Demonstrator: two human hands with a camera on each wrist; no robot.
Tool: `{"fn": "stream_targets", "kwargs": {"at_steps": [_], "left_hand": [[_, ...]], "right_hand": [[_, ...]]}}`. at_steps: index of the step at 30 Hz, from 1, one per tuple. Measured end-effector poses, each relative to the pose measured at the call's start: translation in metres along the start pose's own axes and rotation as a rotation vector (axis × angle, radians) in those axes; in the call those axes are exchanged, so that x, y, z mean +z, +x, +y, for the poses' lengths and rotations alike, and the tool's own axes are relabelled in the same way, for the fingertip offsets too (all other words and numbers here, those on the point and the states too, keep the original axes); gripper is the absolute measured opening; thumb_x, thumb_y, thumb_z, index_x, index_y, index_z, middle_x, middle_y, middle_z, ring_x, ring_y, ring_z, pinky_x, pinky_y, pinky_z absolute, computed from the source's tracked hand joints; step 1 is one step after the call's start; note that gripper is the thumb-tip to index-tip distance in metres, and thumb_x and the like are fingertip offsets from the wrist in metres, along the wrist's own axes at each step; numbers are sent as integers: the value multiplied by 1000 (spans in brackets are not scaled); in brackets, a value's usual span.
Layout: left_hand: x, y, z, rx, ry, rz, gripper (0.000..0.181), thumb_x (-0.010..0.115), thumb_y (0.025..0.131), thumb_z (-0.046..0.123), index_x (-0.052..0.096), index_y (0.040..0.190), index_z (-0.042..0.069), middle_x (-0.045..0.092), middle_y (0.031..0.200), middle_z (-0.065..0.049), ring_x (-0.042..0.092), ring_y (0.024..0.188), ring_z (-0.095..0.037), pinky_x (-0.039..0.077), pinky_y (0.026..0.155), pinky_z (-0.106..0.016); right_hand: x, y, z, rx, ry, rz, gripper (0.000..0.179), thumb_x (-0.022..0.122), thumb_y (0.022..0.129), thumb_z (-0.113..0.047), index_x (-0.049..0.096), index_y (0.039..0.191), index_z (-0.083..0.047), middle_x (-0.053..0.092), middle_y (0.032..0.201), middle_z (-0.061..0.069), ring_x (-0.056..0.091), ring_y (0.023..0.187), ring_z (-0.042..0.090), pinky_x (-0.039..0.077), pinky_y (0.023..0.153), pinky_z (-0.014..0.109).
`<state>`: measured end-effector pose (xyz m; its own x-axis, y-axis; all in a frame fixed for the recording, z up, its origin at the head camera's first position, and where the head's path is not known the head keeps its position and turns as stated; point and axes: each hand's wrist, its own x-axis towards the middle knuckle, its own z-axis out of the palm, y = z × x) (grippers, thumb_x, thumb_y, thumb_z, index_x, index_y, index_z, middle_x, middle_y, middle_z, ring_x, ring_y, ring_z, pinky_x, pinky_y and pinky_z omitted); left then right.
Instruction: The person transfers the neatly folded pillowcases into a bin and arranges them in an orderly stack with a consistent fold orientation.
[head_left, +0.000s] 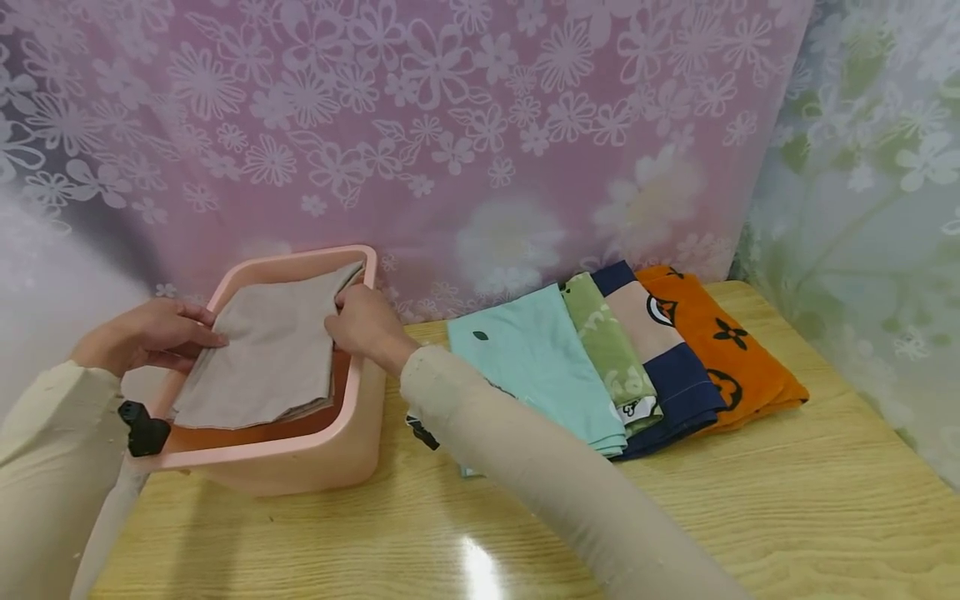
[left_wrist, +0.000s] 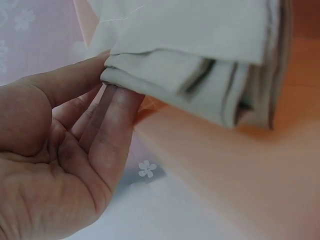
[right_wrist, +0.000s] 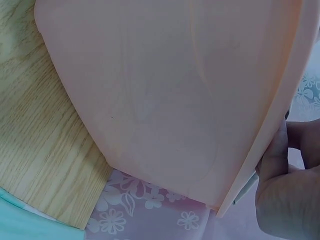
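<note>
A folded grey cloth (head_left: 262, 350) lay between the two hands, over the mouth of a pink bin (head_left: 330, 462) at the left of the tabletop (head_left: 697, 517). The left hand (head_left: 157, 333) pinched its left edge, and the left wrist view showed several layers gathered there. The right hand (head_left: 367, 323) gripped the right edge nearer the far corner, just beside the bin's right rim. Neither hand was nearer, since both touched the cloth. The relation that mattered was cloth to rim: its longer way seemed to run from near to far, roughly along the bin's own length, and from the head view its outline mostly fell inside the opening. Whether any of it rested on something below could not be told. To the right, well apart, a mint cloth (head_left: 517, 342), a green cloth (head_left: 607, 342), a navy cloth (head_left: 682, 379) and an orange cloth (head_left: 708, 308) overlapped in a row.
</note>
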<state>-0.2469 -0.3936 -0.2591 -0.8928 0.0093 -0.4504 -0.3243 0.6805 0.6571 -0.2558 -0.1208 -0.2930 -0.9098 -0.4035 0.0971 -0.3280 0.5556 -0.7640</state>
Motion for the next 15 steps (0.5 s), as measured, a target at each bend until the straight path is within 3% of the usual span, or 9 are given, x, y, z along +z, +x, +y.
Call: {"fn": "stream_targets", "kwargs": {"at_steps": [9, 15], "left_hand": [[1, 1, 4, 25, -6, -11, 27, 64, 93, 15, 53, 109, -4, 68, 84, -2, 68, 74, -19, 56, 69, -39], [0, -2, -1, 25, -16, -2, 28, 64, 92, 14, 54, 110, -5, 69, 83, -3, 68, 73, -19, 56, 68, -38]], "right_hand": [[-4, -2, -1, -10, -31, -10, 38, 53, 97, -14, 41, 61, -12, 34, 46, -4, 31, 39, 7, 29, 40, 19], [-5, -2, -4, -40, -22, -54, 35, 53, 97, -13, 49, 63, -10, 49, 50, -1, 41, 41, 7, 34, 42, 19]]}}
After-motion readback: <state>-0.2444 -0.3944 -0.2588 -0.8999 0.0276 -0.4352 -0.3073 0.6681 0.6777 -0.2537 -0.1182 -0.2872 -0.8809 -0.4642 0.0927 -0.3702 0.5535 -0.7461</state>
